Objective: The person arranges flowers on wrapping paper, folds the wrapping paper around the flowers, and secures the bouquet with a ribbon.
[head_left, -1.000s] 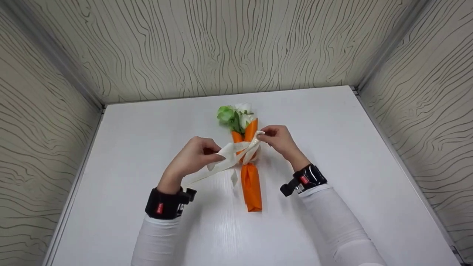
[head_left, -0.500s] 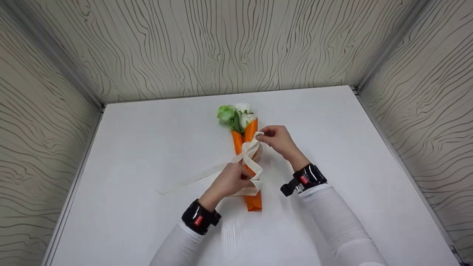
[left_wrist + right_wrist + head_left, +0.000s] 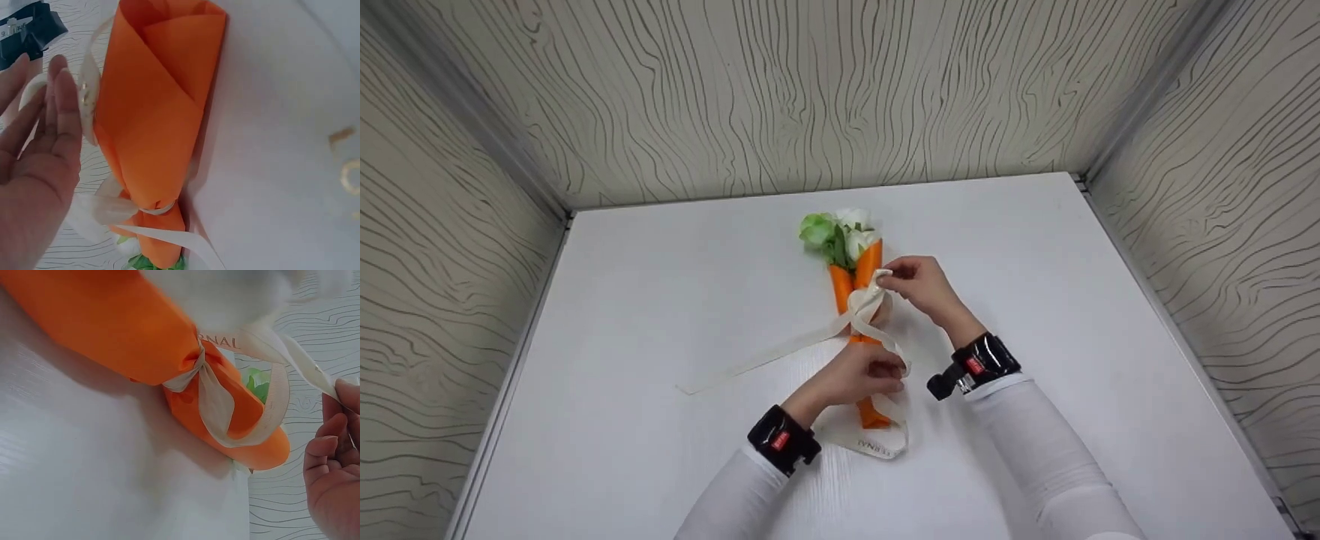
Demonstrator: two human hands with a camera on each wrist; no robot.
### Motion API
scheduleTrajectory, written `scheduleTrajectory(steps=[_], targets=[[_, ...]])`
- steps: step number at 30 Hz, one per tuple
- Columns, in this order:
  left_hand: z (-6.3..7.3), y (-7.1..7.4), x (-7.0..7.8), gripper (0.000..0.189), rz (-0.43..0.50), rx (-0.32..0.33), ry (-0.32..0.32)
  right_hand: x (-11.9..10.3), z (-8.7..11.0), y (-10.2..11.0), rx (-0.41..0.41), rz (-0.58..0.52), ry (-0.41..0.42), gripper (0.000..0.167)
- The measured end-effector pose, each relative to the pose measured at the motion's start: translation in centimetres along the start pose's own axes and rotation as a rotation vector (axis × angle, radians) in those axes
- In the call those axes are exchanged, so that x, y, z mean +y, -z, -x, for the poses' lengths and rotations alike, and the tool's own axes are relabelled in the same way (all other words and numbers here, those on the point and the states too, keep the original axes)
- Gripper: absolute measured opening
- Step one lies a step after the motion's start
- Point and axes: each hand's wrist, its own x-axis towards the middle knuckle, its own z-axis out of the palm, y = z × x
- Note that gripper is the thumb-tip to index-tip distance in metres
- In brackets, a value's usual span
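A bouquet of white and green flowers (image 3: pixel 855 225) in orange wrapping paper (image 3: pixel 870 262) lies on the white table. A cream ribbon (image 3: pixel 866 304) is wound round its narrow middle and crossed in front. My right hand (image 3: pixel 919 285) pinches one looped part of the ribbon (image 3: pixel 312 377), pulled up to the right of the knot. Low over the wrapped stems is my left hand (image 3: pixel 859 375), thumb and fingers apart. In the left wrist view its fingers (image 3: pixel 64 107) are fairly straight, and the ribbon (image 3: pixel 87 93) runs along them. The hand covers part of the lower wrapping.
One ribbon tail (image 3: pixel 757 360) stretches out to the left on the white table (image 3: pixel 645 300). Another stretch, with printed letters (image 3: pixel 874 446), loops below the bouquet's lower end. Wood-grain patterned panels (image 3: pixel 810 97) stand behind and at both sides of the table.
My left hand has moved from left of the bouquet to over its lower part, and its fingers have parted. The ribbon there now hangs in a lower loop. My right hand has barely moved.
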Motion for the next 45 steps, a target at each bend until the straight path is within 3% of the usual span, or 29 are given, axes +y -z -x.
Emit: scheduleTrajectory(steps=[3, 6, 11, 14, 18, 22, 29, 32, 35, 38, 41, 45], targets=[[0.0, 0.9, -0.1, 0.013, 0.043, 0.074, -0.025, -0.2, 0.1, -0.1, -0.004, -0.009, 0.005, 0.02], [-0.1, 2.0, -0.1, 0.011, 0.034, 0.204, 0.011, -0.4, 0.1, -0.1, -0.014, -0.023, 0.005, 0.02], [-0.7, 3.8, -0.2, 0.017, -0.058, 0.476, 0.092, -0.5, 0.2, -0.3, -0.03, -0.033, 0.018, 0.02], [-1.3, 4.5, -0.3, 0.028, -0.123, 0.561, 0.124, -0.7, 0.3, -0.5, -0.051, -0.038, 0.041, 0.02], [-2.2, 5.2, -0.5, 0.034, -0.139, 0.573, 0.167, -1.0, 0.4, -0.8, -0.098, -0.065, 0.081, 0.02], [-2.8, 5.5, -0.6, 0.023, -0.106, 0.551, 0.18, -1.2, 0.5, -1.1, -0.128, -0.072, 0.106, 0.019], [-2.9, 6.0, -0.9, 0.012, -0.07, 0.587, 0.188, -1.3, 0.9, -0.8, -0.14, 0.003, 0.13, 0.026], [-2.6, 6.2, -1.3, 0.014, -0.038, 0.615, 0.208, 0.0, 1.3, -0.1, -0.129, 0.066, 0.126, 0.034], [-2.3, 6.4, -1.7, 0.016, 0.004, 0.644, 0.224, 2.3, 1.7, 0.5, -0.124, 0.193, 0.066, 0.042], [-2.0, 6.5, -2.1, 0.017, 0.031, 0.669, 0.227, 4.5, 2.6, 0.6, -0.149, 0.379, -0.061, 0.047], [-1.8, 6.6, -2.5, 0.016, 0.047, 0.682, 0.234, 5.6, 4.0, 0.3, -0.211, 0.564, -0.208, 0.05], [-1.6, 6.7, -2.8, 0.017, 0.069, 0.688, 0.253, 6.4, 5.9, -0.6, -0.284, 0.742, -0.337, 0.052]])
